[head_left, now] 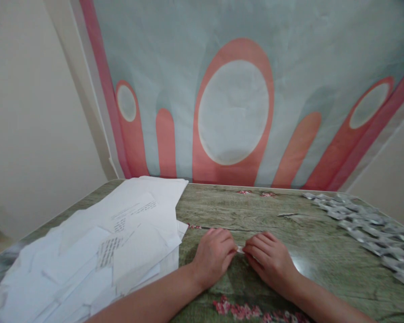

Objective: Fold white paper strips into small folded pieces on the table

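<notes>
My left hand point(213, 255) and my right hand point(269, 260) rest close together on the table point(242, 211), fingers curled inward. Between their fingertips shows a small white piece of paper point(240, 249), pinched from both sides; most of it is hidden under the fingers. A loose pile of white paper sheets point(114, 242), some with printed text, lies just left of my left hand.
Several small folded grey-white paper pieces point(370, 229) are spread along the table's right side. The tabletop has a wood-grain cover with pink flower prints. A wall hanging with pink arches point(234, 112) rises behind the far edge.
</notes>
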Motion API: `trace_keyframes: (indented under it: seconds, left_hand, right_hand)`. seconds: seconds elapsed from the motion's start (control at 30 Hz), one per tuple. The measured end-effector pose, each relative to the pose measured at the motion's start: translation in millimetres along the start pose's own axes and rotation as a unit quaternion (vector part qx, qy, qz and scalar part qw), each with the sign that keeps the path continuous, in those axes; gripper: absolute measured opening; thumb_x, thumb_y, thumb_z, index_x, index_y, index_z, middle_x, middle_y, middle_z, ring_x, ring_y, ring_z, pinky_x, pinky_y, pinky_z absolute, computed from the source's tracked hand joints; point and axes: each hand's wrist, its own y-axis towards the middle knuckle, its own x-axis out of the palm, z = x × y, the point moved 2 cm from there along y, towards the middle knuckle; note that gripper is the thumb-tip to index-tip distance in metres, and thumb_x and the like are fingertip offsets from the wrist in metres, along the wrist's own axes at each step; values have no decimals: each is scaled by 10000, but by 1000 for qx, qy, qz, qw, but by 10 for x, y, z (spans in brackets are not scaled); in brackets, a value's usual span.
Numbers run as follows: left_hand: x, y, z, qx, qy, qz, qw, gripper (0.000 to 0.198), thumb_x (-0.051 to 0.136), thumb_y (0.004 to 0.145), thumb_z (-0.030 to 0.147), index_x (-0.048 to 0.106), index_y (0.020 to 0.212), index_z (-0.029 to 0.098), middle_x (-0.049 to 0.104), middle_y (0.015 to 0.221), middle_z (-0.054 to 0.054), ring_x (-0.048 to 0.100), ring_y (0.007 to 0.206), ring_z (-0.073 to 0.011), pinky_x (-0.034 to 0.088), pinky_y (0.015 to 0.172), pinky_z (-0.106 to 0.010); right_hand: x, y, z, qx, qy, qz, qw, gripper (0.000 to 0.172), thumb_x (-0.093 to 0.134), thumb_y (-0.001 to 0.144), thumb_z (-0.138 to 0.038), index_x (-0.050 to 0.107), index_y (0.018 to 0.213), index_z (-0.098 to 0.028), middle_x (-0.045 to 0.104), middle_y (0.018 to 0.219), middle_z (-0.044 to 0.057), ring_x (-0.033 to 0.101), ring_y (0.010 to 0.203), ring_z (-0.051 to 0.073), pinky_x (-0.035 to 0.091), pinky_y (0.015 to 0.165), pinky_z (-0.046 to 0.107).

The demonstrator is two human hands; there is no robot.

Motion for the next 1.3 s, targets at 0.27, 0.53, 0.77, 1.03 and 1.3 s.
trace_keyframes:
  seconds: [0.27,0.53,0.77,1.03,1.3]
  left_hand:
    - [-14,0,-9,-1,-5,18,1000,32,575,850,222,587,843,193,606,875,-10,514,838,-164,354,738,-289]
    - [62,-2,-67,-20,-12,-24,999,42,631,807,216,599,830,200,603,862,0,520,849,-166,367,746,-284]
    - [69,4,-90,-42,-49,-45,997,28,620,813,232,623,811,205,600,850,-1,526,843,-165,382,761,-278]
    - [65,14,-98,-67,-74,-51,994,74,584,831,256,636,834,205,584,872,-19,515,876,-177,389,781,-286]
    - [115,29,-101,-100,-59,-25,993,65,588,811,250,614,783,197,540,857,-20,482,888,-191,385,794,-312]
  right_hand:
    - [8,-14,38,14,-29,-6,999,176,470,876,-146,595,760,-190,594,699,20,499,669,148,330,663,297]
    - [74,-15,70,18,-8,-33,999,217,450,901,-185,603,748,-194,585,682,17,510,664,145,338,661,287]
    - [66,-26,103,41,34,-76,996,163,494,890,-210,633,805,-207,611,753,23,548,720,154,383,687,294]
    - [23,17,133,130,166,-99,972,179,492,886,-217,653,809,-218,607,826,33,575,784,161,459,705,282]
    - [102,22,184,208,245,-88,943,153,516,861,-213,599,733,-198,574,825,29,568,794,165,471,717,292]
